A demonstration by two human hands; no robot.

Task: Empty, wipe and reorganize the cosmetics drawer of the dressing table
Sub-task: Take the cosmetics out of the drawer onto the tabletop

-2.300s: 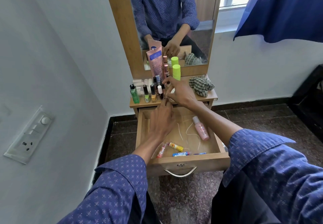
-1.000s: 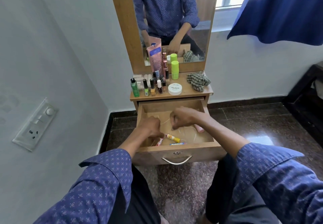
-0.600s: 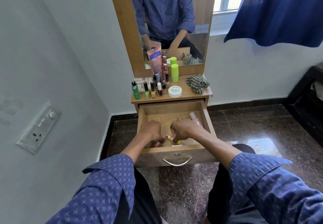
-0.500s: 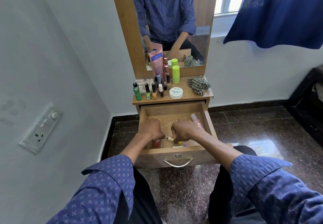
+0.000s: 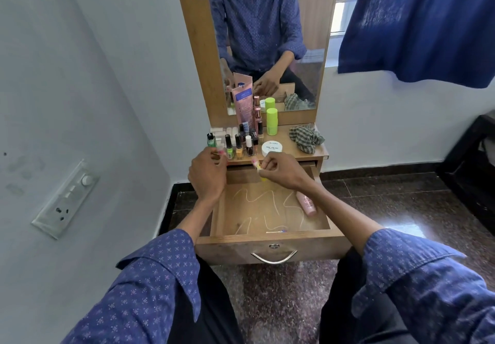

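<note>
In the head view, at the centre of the frame, our left hand [image 5: 207,176] pinches a small pink-tipped stick [image 5: 220,153] and our right hand [image 5: 284,173] pinches a small yellow tube [image 5: 257,166], both raised above the back edge of the open drawer [image 5: 270,247] and near the front lip of the table top [image 5: 302,156]. To do this well, we judge we should set each piece upright in the bare strip of top in front of the round white jar [image 5: 273,148], coming in low and slowly so our knuckles do not topple the row of nail polish bottles [image 5: 239,148], which stands just beside our left fingers. In the drawer a pink bottle [image 5: 306,203] lies at centre right and a thin stick [image 5: 277,232] lies against the front wall; pale squiggled marks cross the floor and will need wiping. A checked cloth [image 5: 306,138] sits at the top's right end, ready to hand.
</note>
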